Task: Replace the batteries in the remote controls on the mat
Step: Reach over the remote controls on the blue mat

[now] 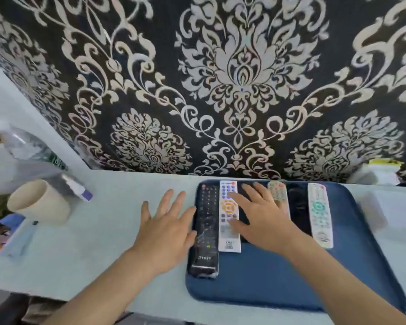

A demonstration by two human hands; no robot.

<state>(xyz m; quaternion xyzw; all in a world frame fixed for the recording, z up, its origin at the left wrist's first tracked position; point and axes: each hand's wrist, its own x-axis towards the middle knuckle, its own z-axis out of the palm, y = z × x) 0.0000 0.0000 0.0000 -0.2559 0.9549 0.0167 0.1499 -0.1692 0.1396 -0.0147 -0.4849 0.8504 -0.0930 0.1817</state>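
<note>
Reaching over the mat [267,277] | my left grip [167,231] and right grip [265,219] spread flat, holding nothing | white remote [227,207] looks light, stiff, slick; I'd pinch its long edges.

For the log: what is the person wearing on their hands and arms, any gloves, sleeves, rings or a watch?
Nothing that shows. The left hand and right hand are bare, no gloves, and no rings on the fingers. The left forearm and right forearm are uncovered to the frame's edge: no sleeves, watch or bracelet in view.
</note>
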